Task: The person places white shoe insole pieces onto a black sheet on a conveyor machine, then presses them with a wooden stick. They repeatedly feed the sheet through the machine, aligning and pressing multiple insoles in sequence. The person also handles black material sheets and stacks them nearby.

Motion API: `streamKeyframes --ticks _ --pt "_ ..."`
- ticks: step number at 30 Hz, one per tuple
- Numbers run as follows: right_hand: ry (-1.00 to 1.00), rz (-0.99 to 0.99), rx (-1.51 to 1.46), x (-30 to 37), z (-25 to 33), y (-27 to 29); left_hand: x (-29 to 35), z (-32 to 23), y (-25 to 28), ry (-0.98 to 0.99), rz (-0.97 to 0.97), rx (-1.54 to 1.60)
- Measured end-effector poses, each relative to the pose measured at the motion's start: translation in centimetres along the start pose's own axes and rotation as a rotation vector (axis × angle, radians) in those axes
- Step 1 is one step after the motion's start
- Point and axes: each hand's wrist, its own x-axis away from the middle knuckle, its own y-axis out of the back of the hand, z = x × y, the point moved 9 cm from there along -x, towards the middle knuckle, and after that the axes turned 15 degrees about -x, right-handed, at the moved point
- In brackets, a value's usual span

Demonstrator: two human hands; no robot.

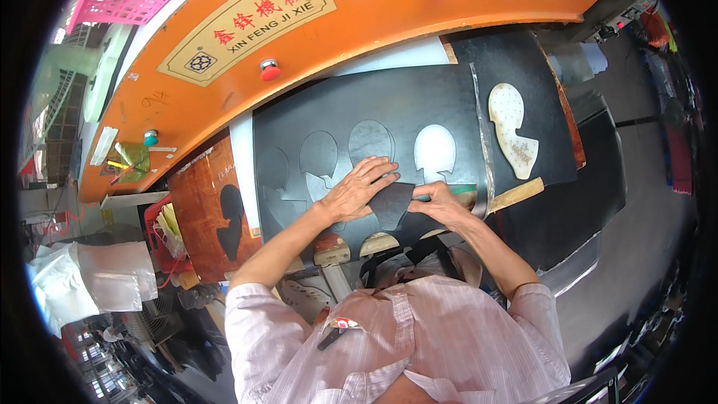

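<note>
A dark, flat cut piece (pixel 391 206) lies between my hands at the near edge of the black sheet (pixel 441 86). My left hand (pixel 359 188) rests on the piece's left side, fingers stretched out and lying flat. Its thumb is mostly hidden. My right hand (pixel 441 206) pinches the piece's right edge between thumb and fingers. Just beyond the right hand is a white sole-shaped opening or piece (pixel 435 151); I cannot tell which. Rounded sole-shaped outlines (pixel 319 152) mark the sheet to the left.
An orange machine beam (pixel 359 22) with push buttons spans the far side. At the right lies a pale, dotted sole-shaped plate (pixel 510 116), near a wooden strip (pixel 516 195). A dark sole-shaped piece (pixel 230 221) lies on the reddish-brown board (pixel 198 209) at left.
</note>
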Motion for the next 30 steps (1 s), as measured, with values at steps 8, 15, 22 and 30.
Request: streamKeyframes --ticks 8,15,22,30 --pt "0.017 0.176 -0.27 1.7 0.1 -0.5 -0.4 -1.0 -0.4 -0.096 0.003 -0.046" --pt "0.193 -0.13 0.183 5.2 1.6 2.5 3.9 6.4 2.5 0.734 -0.624 1.051" --pt "0.506 -0.332 0.46 6.9 4.6 -3.9 11.7 10.9 13.9 0.778 -0.876 0.376" --pt "0.021 -0.007 0.054 -3.0 -5.0 -8.8 9.0 2.4 1.5 -0.051 -0.044 0.115"
